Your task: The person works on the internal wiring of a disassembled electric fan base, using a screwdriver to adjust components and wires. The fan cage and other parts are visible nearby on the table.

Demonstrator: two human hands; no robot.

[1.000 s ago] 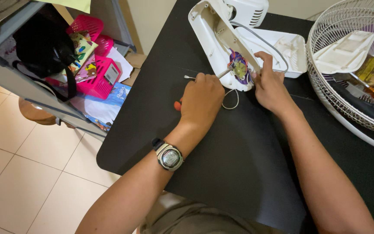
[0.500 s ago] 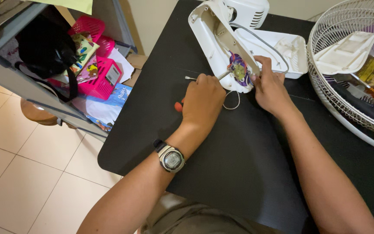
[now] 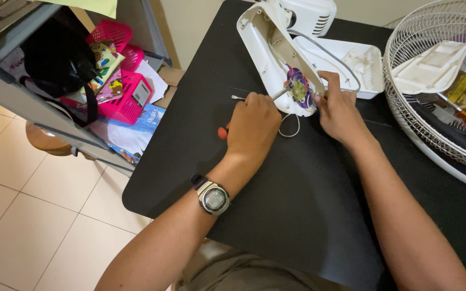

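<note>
Your left hand (image 3: 252, 126) is clamped on the screwdriver (image 3: 276, 96), tip at the wiring inside the fan base (image 3: 271, 48); keep it square, while your right hand (image 3: 341, 110), closed on the base's lower end, steadies it on the bench (image 3: 297, 215)

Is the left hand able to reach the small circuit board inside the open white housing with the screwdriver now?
Probably yes. The left hand grips the screwdriver, and its tip already lies at the circuit board. The white housing is open, and the right hand stays beside it, not across.

An opened white fan housing (image 3: 268, 48) lies tilted on the table, coloured wiring (image 3: 299, 89) exposed.
</note>
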